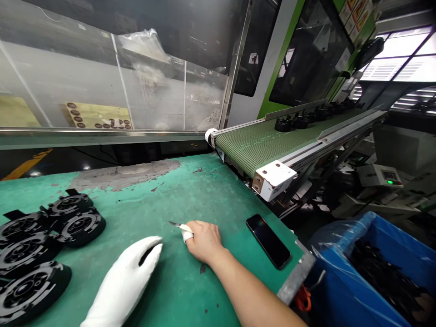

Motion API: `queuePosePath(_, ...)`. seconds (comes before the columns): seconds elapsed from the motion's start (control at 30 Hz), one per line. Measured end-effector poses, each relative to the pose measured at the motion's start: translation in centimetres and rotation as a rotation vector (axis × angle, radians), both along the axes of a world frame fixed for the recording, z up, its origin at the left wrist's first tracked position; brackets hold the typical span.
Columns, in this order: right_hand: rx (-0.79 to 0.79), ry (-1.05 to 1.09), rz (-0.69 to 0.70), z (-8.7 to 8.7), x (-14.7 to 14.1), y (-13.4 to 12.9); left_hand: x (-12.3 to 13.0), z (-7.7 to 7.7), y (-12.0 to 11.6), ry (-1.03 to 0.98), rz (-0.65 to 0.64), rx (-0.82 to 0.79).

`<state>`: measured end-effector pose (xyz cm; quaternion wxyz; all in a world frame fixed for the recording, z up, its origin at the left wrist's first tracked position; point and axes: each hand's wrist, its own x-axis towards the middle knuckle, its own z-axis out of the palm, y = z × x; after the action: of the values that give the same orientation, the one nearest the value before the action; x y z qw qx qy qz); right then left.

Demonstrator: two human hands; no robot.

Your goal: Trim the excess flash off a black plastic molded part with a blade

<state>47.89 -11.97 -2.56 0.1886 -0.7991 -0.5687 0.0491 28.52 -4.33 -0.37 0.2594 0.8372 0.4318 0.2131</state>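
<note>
My right hand [205, 240], bare with a white wrap on one finger, is closed around a small knife [175, 224]. Its short pointed blade sticks out to the left, just over the green tabletop [170, 195]. To its left, my left hand [131, 272] wears a white glove, thumb and fingers pinched together. A dark sliver shows between them, but I cannot make out what it is. Further left stand several round black plastic parts [81, 227] with slotted faces, apart from both hands. A black phone [269, 240] lies right of my right hand.
A green conveyor belt [252, 145] carrying more black parts [301, 121] meets the table's far right side. A blue bin [344, 277] lined with clear plastic holds black pieces at the lower right. Behind the table runs a machine's transparent panel [163, 91].
</note>
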Motion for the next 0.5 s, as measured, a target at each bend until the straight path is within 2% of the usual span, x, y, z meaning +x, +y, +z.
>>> queuePosePath(0.5, -0.009, 0.006, -0.002, -0.05, 0.04, 0.01, -0.03, 0.06, 0.05, 0.004, 0.005, -0.007)
